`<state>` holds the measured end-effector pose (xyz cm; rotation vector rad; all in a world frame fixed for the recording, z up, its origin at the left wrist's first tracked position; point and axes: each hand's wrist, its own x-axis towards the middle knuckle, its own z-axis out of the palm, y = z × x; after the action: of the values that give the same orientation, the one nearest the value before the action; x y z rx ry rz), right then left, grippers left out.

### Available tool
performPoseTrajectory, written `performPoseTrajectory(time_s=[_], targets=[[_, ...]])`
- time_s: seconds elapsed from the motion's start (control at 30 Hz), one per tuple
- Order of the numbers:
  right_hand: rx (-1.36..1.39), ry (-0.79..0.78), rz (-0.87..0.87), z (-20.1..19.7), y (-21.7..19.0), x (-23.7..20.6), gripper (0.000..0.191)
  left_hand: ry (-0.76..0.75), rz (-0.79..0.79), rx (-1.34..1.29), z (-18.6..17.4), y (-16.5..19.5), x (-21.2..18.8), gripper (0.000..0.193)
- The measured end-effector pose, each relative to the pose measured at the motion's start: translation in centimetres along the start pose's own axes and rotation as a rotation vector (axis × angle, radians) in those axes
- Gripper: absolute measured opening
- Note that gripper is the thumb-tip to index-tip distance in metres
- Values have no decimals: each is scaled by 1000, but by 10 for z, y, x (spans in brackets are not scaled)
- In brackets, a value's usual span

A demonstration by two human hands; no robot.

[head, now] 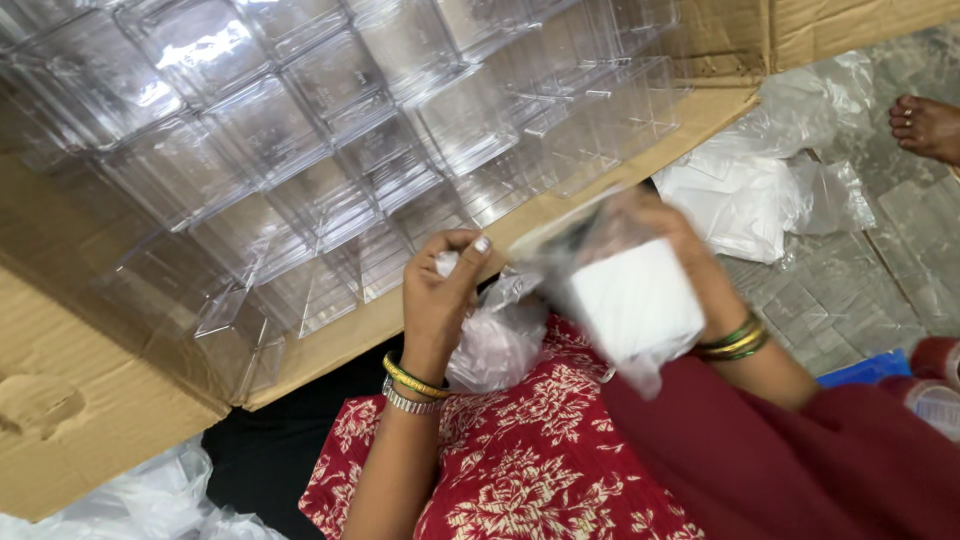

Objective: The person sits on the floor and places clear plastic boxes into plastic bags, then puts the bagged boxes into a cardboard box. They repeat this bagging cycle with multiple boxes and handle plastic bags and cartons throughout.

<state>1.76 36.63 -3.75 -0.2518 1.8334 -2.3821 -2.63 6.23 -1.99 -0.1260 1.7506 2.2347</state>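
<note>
My left hand (437,290) is closed on a crumpled clear plastic bag (495,340) over my lap, near the edge of a cardboard box (90,400). My right hand (690,270) grips a clear plastic container (630,295) with something white inside it; the container is blurred and partly wrapped in plastic film. Both wrists wear bangles. The cardboard box lies open on its side and holds several stacked clear plastic containers (330,130).
A pile of clear plastic bags with white contents (760,190) lies on the tiled floor at right. Another person's bare foot (925,125) is at the far right. More plastic bags (150,500) lie bottom left. Red-lidded items (935,375) sit at the right edge.
</note>
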Motion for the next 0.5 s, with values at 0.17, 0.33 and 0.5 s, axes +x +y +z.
performPoseTrajectory(time_s=[0.17,0.33,0.5], targets=[[196,750,-68,-169,11,-10,9,62,20,170,3,4,2,44],[6,1493,-475,-288,45,-11,7,64,244,247,12,7,13,38],[-158,1677,-437,-266,76,18,32,186,222,314,27,15,17,42]])
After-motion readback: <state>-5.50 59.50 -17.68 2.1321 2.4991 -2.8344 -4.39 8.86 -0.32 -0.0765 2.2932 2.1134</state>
